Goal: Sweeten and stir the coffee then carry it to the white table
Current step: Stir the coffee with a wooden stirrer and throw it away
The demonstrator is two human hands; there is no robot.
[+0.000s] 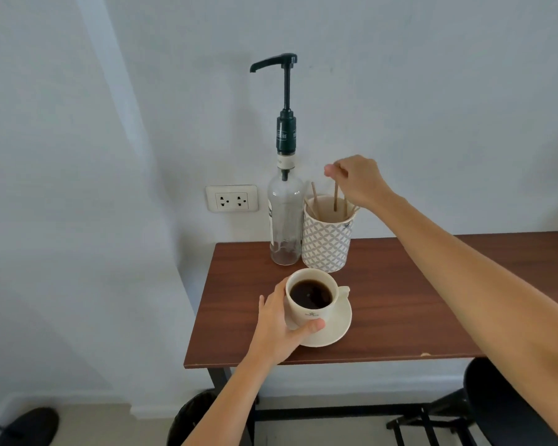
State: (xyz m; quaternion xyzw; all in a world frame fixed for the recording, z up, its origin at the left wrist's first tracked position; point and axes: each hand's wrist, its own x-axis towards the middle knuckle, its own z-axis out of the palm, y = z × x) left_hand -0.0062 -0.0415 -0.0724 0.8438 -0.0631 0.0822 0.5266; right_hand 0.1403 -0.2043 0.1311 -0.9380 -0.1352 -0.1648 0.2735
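Note:
A cream cup of black coffee (311,295) stands on a cream saucer (334,329) near the left end of a brown wooden table (400,310). My left hand (279,323) wraps around the cup's left side. Behind the cup stands a clear syrup bottle (284,217) with a tall dark green pump. Right of the bottle, a patterned grey and white holder (326,243) contains several wooden stir sticks. My right hand (356,181) hovers over the holder and pinches one wooden stir stick (335,196), whose lower end is still inside the holder.
A white double wall socket (232,198) sits left of the bottle on the pale wall. A dark round stool (503,403) stands at the lower right beside the table's black frame. A black bin (194,416) sits under the table's left corner.

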